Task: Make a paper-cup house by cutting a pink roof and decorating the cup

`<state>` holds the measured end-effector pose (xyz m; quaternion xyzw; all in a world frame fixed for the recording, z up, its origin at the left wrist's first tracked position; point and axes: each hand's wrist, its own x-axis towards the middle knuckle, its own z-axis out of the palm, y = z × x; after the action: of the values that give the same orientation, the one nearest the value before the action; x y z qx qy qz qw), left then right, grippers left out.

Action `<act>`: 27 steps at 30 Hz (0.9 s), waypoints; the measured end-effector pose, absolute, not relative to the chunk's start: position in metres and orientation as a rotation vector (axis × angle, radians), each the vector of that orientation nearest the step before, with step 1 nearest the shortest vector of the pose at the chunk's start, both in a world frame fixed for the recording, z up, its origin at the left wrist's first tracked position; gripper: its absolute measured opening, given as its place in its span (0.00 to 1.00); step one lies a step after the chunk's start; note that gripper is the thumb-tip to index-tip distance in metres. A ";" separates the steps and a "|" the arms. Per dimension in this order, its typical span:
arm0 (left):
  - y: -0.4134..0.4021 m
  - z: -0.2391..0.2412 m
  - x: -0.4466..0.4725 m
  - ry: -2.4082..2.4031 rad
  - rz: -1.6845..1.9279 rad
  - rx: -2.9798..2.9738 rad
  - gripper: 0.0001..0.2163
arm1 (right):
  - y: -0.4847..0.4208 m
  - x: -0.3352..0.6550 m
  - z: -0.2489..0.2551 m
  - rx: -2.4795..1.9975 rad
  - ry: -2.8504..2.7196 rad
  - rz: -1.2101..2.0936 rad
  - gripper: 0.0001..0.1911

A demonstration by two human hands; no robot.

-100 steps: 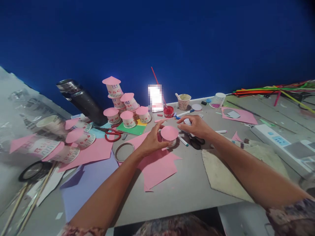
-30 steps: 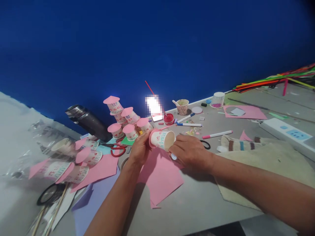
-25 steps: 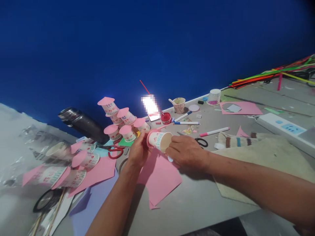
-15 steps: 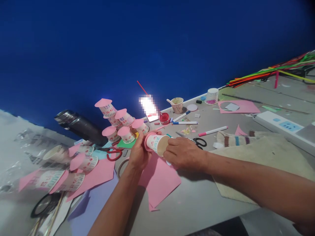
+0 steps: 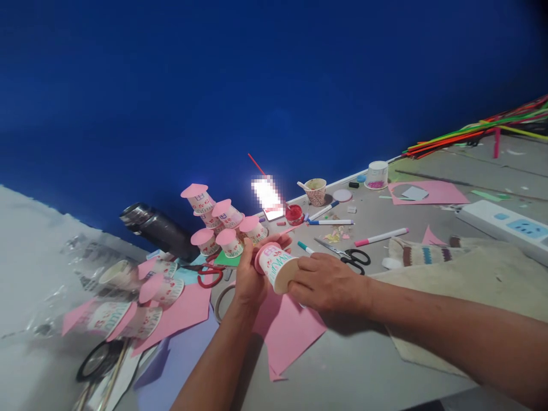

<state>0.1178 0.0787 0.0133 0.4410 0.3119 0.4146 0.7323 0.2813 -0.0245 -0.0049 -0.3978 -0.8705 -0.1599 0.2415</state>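
Observation:
Both my hands hold one small printed paper cup (image 5: 279,266) on its side above the table, its open mouth towards me. A pink paper disc covers its base at the far end. My left hand (image 5: 252,277) wraps the disc end with thumb and fingers closed on it. My right hand (image 5: 327,283) grips the rim end with fingers curled; a small white thing shows under its palm, too hidden to name. Under the hands lies a sheet of pink paper (image 5: 287,337).
A stack of pink-topped cups (image 5: 222,222) stands behind my hands beside a dark flask (image 5: 158,230). More cups (image 5: 128,302) lie at the left on pink paper. Red scissors (image 5: 208,275), black scissors (image 5: 349,255), markers (image 5: 379,237), a tape ring (image 5: 222,294), a power strip (image 5: 505,225) and cloth (image 5: 471,268) surround them.
The cup stood upside down on the table at first; I have since lifted it, turned it on its side and rotated it so its print faces up. The camera shifted slightly.

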 end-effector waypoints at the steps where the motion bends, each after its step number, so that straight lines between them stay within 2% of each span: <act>1: 0.078 0.013 0.118 0.688 0.915 0.978 0.28 | -0.025 0.281 -0.004 -1.098 -2.391 -0.413 0.10; 7: 0.078 0.010 0.118 0.686 0.923 0.993 0.29 | -0.027 0.282 -0.003 -1.109 -2.379 -0.252 0.07; 10: 0.081 0.008 0.119 0.683 0.894 0.996 0.30 | -0.022 0.281 -0.009 -1.201 -2.167 -0.109 0.07; 17: 0.087 0.008 0.115 0.707 0.953 1.004 0.31 | -0.010 0.286 0.003 -1.304 -1.232 0.678 0.08; 22: 0.085 0.003 0.111 0.762 1.180 1.252 0.22 | -0.006 0.290 0.010 -1.243 -0.965 1.037 0.13; 25: 0.081 0.004 0.109 0.872 1.271 1.463 0.15 | -0.006 0.289 0.006 -1.213 -0.912 1.138 0.14; 27: 0.078 0.006 0.108 0.909 1.309 1.533 0.14 | -0.006 0.288 0.003 -1.189 -0.894 1.173 0.15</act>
<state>0.1085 0.0782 0.0056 0.6196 0.3675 0.5292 0.4483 0.2877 -0.0062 0.0033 -0.5095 -0.3830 0.5025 0.5841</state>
